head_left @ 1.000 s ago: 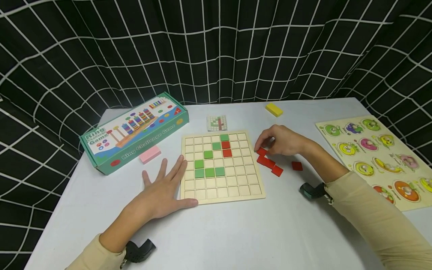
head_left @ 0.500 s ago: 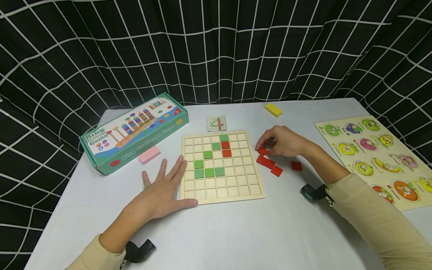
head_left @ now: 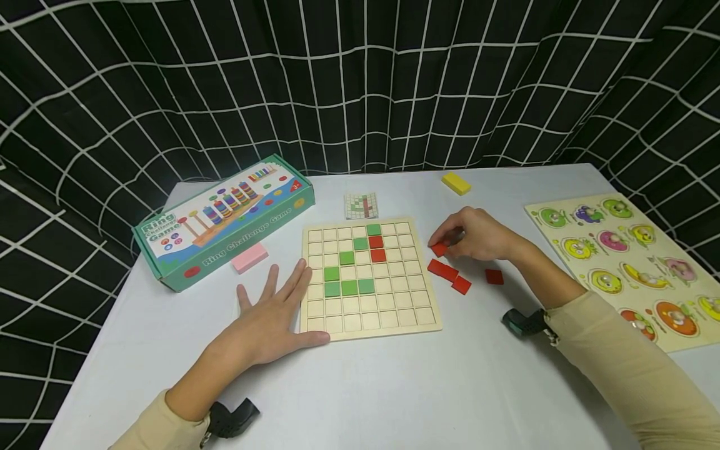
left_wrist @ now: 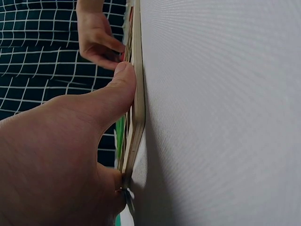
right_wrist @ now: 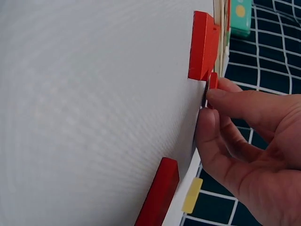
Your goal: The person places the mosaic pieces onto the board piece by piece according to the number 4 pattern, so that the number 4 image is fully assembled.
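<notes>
A pale wooden grid board (head_left: 396, 319) lies in the middle of the table, with several green tiles (head_left: 349, 287) and two red tiles (head_left: 379, 255) in its cells. My left hand (head_left: 270, 328) rests spread at its left side, fingertips along the edge; in the left wrist view the thumb (left_wrist: 117, 87) lies along the front edge. Right of the board, my right hand (head_left: 478, 234) pinches a red tile (right_wrist: 214, 81) between thumb and fingers, low over the table. Several loose red tiles (head_left: 442, 270) lie just below it, and one more red tile (head_left: 494, 277) sits apart.
Behind the board lies a small pattern card (head_left: 361, 205). A green game box (head_left: 225, 219) and a pink block (head_left: 250, 257) are at the left. Toward the back is a yellow block (head_left: 456, 183); a fruit puzzle board (head_left: 635, 253) lies at the right.
My right hand has shifted slightly to the right with the pinched red tile, widening its gap from the loose tiles below. The left hand has not moved.
</notes>
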`<state>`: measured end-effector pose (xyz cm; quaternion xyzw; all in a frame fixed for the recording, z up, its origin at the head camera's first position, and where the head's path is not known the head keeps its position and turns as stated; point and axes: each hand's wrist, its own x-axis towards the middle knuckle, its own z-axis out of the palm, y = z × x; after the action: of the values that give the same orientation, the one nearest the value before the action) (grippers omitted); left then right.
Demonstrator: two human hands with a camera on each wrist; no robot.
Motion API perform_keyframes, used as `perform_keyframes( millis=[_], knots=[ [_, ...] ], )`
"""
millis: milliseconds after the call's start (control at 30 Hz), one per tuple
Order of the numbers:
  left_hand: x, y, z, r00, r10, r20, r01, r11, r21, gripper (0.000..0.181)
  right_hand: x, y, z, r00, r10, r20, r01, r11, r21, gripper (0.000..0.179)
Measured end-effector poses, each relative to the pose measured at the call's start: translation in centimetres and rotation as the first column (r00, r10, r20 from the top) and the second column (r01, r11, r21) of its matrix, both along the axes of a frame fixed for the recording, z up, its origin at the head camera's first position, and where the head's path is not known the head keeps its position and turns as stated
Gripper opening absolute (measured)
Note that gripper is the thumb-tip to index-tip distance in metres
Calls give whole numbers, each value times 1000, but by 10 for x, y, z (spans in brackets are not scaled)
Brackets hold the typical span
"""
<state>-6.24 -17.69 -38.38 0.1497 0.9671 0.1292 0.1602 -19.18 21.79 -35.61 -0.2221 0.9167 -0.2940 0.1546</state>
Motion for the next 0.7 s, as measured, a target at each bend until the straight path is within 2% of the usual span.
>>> perform_keyframes(
  millis=[167,433,700],
  knots=[
    [0,0,0,1000,-1,-1,1,1000,0,122,1,0,0,999,-33,14,33,999,-3,31],
    [0,0,0,1000,-1,-3,1,1000,-10,122,6,-5,3,989,-140,50,140,990,13,30],
    [0,0,-1,1000,-3,-2,3,1000,-7,122,12,-11,10,981,-185,53,184,983,21,30]
  ],
)
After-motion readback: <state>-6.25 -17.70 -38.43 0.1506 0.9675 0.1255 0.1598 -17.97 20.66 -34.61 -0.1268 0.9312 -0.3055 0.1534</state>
